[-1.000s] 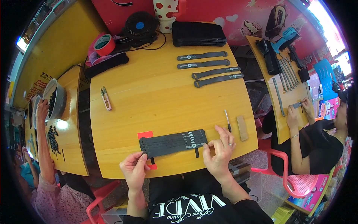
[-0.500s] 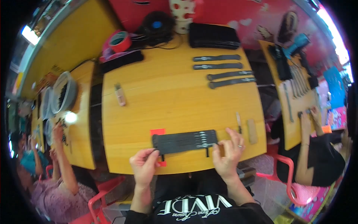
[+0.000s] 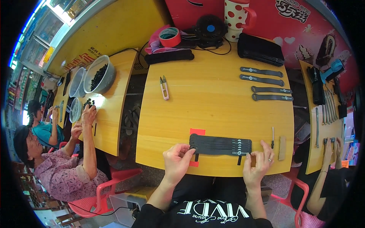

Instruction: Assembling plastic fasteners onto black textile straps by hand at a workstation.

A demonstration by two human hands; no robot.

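Note:
A stack of black straps (image 3: 220,145) lies along the near edge of the yellow table (image 3: 213,102), over a small red marker (image 3: 197,132). My left hand (image 3: 177,159) pinches the stack's left end with its fingers. My right hand (image 3: 257,165) presses on the stack's right end, fingers curled over it. Several single black straps (image 3: 266,83) lie in a row at the far right of the table.
Thread snips (image 3: 164,87) lie mid-left. A thin tool (image 3: 272,137) and a tan block (image 3: 282,148) sit right of my right hand. Red tape roll (image 3: 169,37), small fan (image 3: 207,29), mug (image 3: 235,14) and black pouch (image 3: 260,49) stand at the back. People work at both neighbouring tables.
The view has swung so the table sits further right. Both hands stay at the ends of the strap stack, the left now pinching its end more tightly.

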